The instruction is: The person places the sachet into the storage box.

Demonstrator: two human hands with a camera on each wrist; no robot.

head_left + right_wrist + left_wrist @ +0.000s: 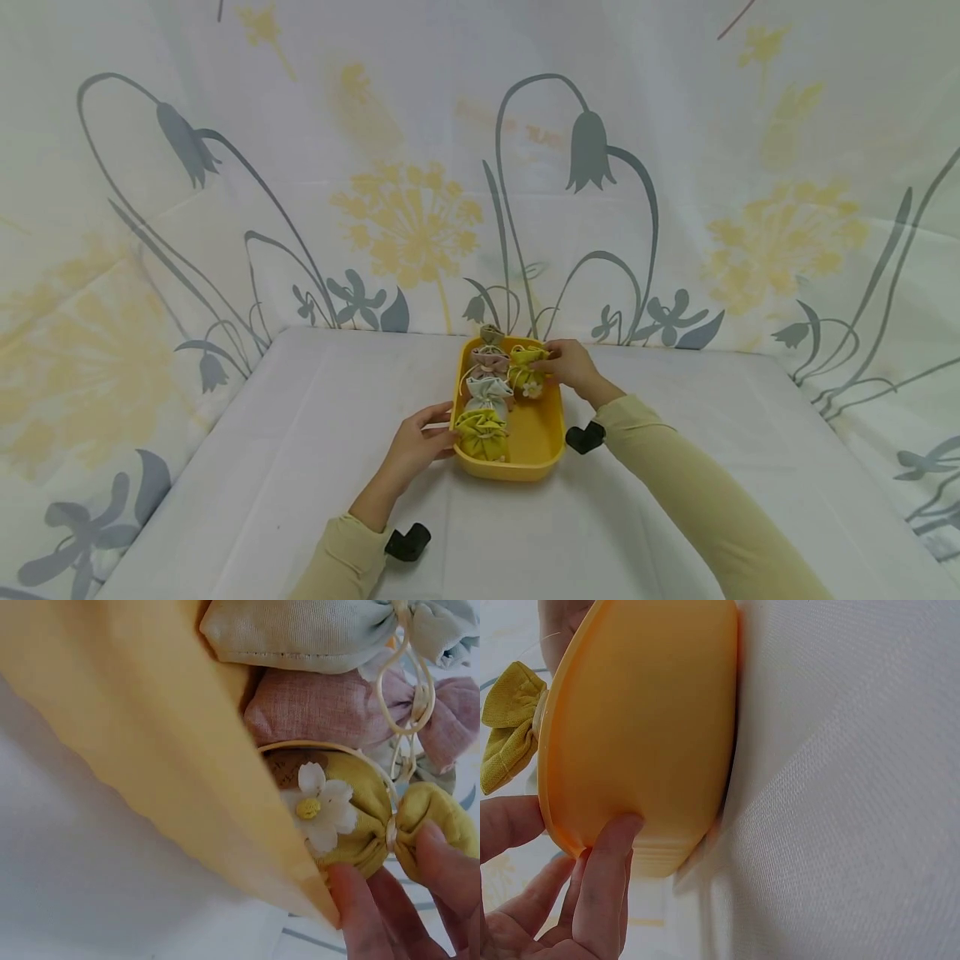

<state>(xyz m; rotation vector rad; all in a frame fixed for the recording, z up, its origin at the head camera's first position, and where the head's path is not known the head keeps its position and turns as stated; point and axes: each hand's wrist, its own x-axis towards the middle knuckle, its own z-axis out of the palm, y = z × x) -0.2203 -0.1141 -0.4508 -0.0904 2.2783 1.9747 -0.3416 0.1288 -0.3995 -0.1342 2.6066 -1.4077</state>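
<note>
L hand (416, 450) fingers clamp tray (551, 433) rim (left edge); R hand (572, 367) pinches flower pouch (527, 369) w/ fingertips.

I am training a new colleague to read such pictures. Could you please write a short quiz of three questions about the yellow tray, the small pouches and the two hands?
1. True or false: the left hand touches the yellow tray.
2. Which pouch does the right hand pinch?
A. the pale blue pouch
B. the yellow pouch with a white flower
C. the pink pouch
3. Fill in: the pouches lie inside the ____.

Key: 1 true; 2 B; 3 tray.
</note>
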